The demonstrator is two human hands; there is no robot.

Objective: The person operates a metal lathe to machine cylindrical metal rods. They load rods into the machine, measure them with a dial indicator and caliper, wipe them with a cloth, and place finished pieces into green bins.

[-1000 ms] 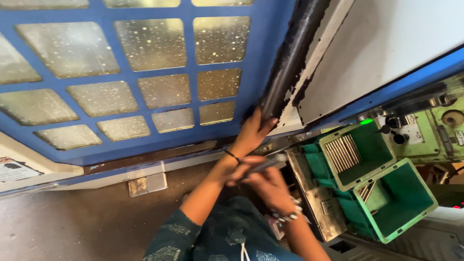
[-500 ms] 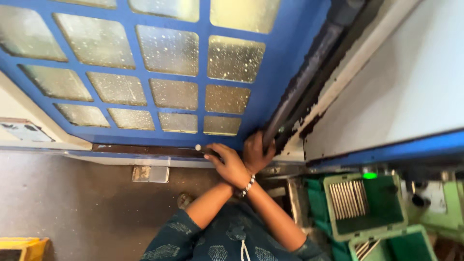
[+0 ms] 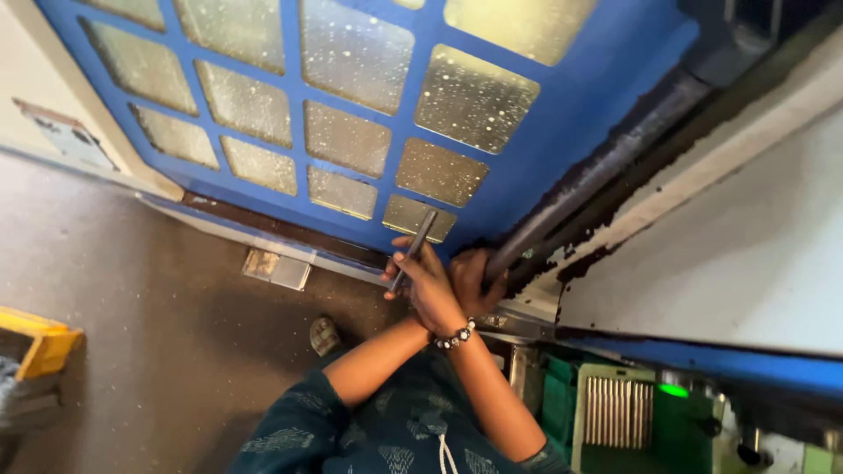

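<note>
My arms are crossed in front of a blue machine door [image 3: 562, 114] with several speckled window panes. My right hand [image 3: 428, 285], with a beaded bracelet at the wrist, is closed around a short grey metal rod [image 3: 420, 235] that points up against the door's lower corner. Just to its right, my left hand [image 3: 474, 276] grips the lower end of the long dark door handle bar [image 3: 597, 171], which runs up to the right. The left wrist is hidden under the right forearm.
A white machine panel [image 3: 729, 254] lies right of the door. Green bins [image 3: 615, 412] and a lit green lamp [image 3: 674, 390] sit at lower right. On the floor are a metal plate [image 3: 277, 268], my shoe [image 3: 325, 335] and a yellow object [image 3: 39, 342].
My right hand has risen from below and crossed over the left arm, bringing the rod up against the door. The left hand stays on the handle bar. The view has swung left.
</note>
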